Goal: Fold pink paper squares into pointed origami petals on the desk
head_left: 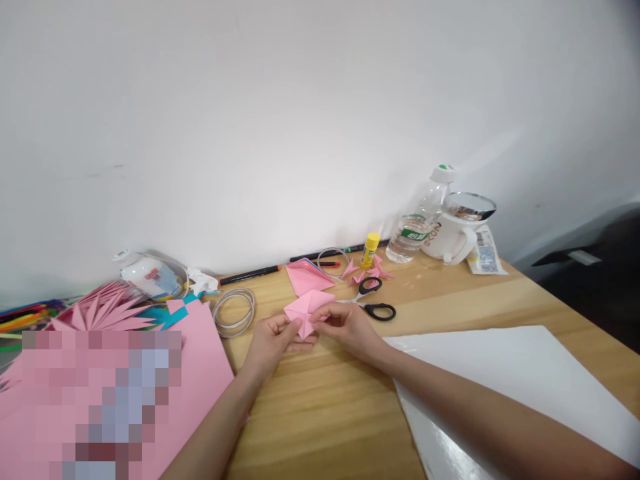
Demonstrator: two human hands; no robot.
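A pink folded paper (pixel 307 308) with creases meeting near its middle is held between both hands, just above the wooden table. My left hand (pixel 278 335) is closed on its lower left side, thumb on top and fingers underneath. On the lower right, the thumb and fingertips of my right hand (pixel 345 325) pinch the same paper. Behind it lies a stack of pink folded sheets (pixel 309 276). Black-handled scissors (pixel 373 300) rest beyond my right hand, their blades partly hidden by it.
Pink paper (pixel 210 347) and a fan-folded pink piece (pixel 103 310) cover the left side. Toward the wall are a coiled cord (pixel 233 312), black marker (pixel 250 275), yellow glue stick (pixel 370 250), water bottle (pixel 413 227) and white mug (pixel 445 237). A white sheet (pixel 480 360) lies right.
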